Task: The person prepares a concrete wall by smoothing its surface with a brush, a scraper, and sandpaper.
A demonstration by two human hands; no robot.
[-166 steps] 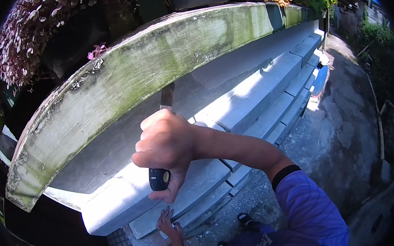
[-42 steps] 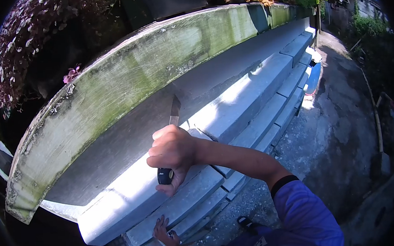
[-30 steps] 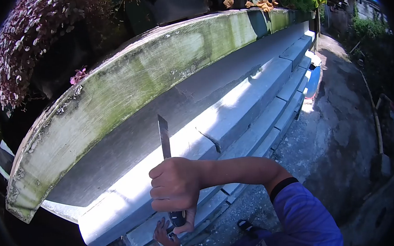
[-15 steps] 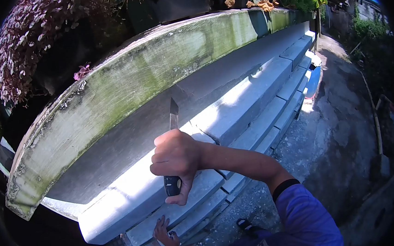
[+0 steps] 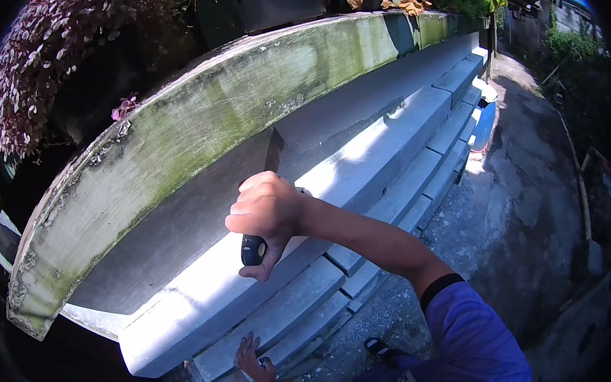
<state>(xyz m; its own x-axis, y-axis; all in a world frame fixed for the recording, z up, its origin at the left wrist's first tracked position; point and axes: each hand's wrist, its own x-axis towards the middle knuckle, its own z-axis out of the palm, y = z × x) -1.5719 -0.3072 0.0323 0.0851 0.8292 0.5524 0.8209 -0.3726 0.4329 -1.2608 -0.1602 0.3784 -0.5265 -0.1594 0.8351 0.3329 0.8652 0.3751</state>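
My right hand (image 5: 268, 212) is closed around the dark handle of a knife-like tool (image 5: 273, 149). Its flat blade points up, against or close to the grey wall face (image 5: 206, 199) under the mossy concrete ledge (image 5: 241, 99). Below that fist runs a pale, sunlit block course (image 5: 205, 285). My left hand (image 5: 250, 359) rests lower down with its fingers spread on a lower grey slab (image 5: 279, 311). Whether that palm presses fully on the slab cannot be seen.
Purple-leaved plants (image 5: 32, 90) hang at the upper left. Stepped slabs run toward the upper right beside a concrete path (image 5: 514, 196). A blue object (image 5: 485, 126) stands near their far end. A sandalled foot (image 5: 379, 347) shows below.
My right hand has moved up and slightly left with the tool, and the blade now sits higher on the grey wall face. My left hand has stayed nearly in place.
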